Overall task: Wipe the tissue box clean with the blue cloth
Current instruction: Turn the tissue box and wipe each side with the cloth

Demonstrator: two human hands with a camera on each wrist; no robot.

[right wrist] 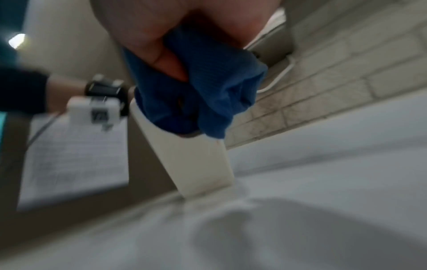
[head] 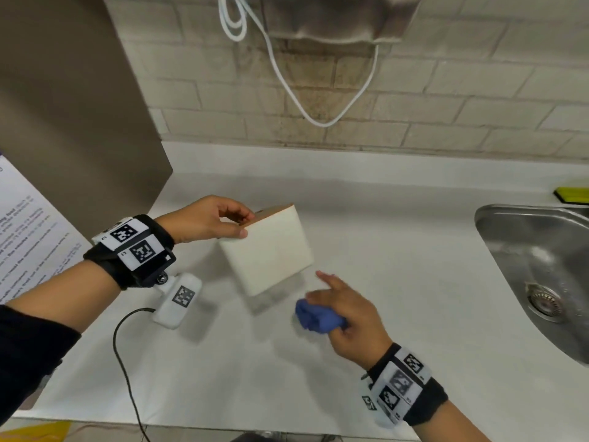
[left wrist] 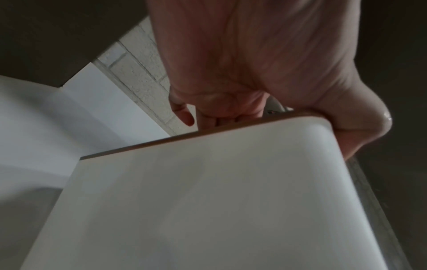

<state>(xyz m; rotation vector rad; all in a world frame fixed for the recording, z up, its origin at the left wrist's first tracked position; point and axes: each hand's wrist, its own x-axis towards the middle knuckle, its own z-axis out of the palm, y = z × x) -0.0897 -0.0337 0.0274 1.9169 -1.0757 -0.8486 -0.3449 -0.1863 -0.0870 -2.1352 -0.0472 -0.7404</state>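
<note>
The white tissue box (head: 271, 250) with a brown lid edge is tilted on one lower corner on the white counter (head: 398, 237). My left hand (head: 210, 220) grips its upper left corner, thumb on the near face and fingers over the lid. In the left wrist view the box (left wrist: 208, 201) fills the lower frame under my left hand (left wrist: 254, 73). My right hand (head: 347, 314) holds the bunched blue cloth (head: 315, 317) just right of and below the box, index finger pointing toward it, not touching. In the blurred right wrist view the cloth (right wrist: 208, 91) hangs before the box (right wrist: 196, 160).
A steel sink (head: 541, 272) lies at the right, with a yellow-green sponge (head: 572, 194) behind it. A brown panel (head: 79, 122) with a printed sheet (head: 25, 237) stands at the left. White cables (head: 287, 74) hang on the brick wall. A black cable (head: 124, 362) crosses the counter's front.
</note>
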